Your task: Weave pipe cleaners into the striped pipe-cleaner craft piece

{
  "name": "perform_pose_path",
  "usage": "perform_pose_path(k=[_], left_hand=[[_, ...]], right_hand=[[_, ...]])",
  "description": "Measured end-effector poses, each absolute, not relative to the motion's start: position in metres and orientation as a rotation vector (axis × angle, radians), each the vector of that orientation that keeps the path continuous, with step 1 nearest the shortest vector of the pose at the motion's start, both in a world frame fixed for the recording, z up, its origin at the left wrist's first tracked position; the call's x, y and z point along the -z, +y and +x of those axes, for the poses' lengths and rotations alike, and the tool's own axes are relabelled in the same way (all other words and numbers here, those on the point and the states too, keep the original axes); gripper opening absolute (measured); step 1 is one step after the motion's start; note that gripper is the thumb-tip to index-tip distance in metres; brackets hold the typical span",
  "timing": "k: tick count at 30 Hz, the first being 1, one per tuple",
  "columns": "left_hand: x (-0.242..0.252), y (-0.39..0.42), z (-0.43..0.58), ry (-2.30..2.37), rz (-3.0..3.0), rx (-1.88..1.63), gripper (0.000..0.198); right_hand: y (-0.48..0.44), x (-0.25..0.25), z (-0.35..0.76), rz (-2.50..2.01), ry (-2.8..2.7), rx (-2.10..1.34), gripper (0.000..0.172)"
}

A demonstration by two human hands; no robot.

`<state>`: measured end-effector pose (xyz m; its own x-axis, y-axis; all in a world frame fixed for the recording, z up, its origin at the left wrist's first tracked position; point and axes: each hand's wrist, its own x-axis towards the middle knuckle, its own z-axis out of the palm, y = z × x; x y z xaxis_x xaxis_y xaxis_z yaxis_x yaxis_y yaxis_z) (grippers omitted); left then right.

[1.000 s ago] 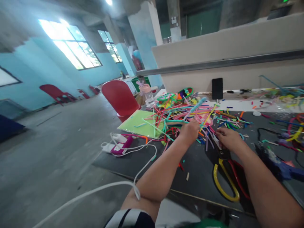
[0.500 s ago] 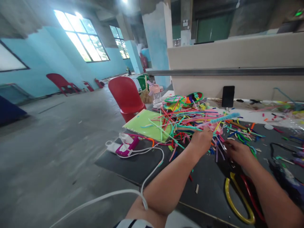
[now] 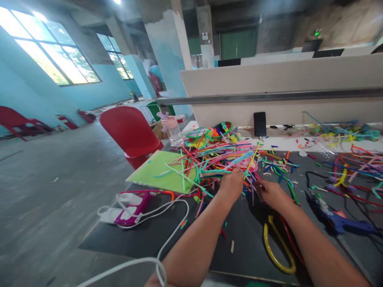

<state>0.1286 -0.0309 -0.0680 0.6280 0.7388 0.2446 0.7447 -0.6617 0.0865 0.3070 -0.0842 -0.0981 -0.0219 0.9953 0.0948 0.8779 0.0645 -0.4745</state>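
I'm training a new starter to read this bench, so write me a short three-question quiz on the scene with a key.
1. Multiple choice: what colours are the handles of the scissors?
A) Blue and white
B) Yellow and red
C) Green and black
2. True or false: in the picture, the pink-topped bottle stands to the left of the black phone.
3. Short answer: which of the person's hands is nearer the handles in question 1?

Key:
1. B
2. True
3. The right hand
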Motion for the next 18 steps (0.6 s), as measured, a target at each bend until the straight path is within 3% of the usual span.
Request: perform_pose_path(k=[14, 18], left_hand=[[0.070, -0.018, 0.120, -1.291, -2.585, 0.752, 0.024], [0.074, -0.018, 0.121, -1.247, -2.601, 0.791, 0.024]], right_hand=[[-0.095, 0.080, 0.301, -1.822, -1.790, -0.336, 0.024], [-0.103, 0.068, 0.302, -1.574, -1.553, -0.279, 0.020]])
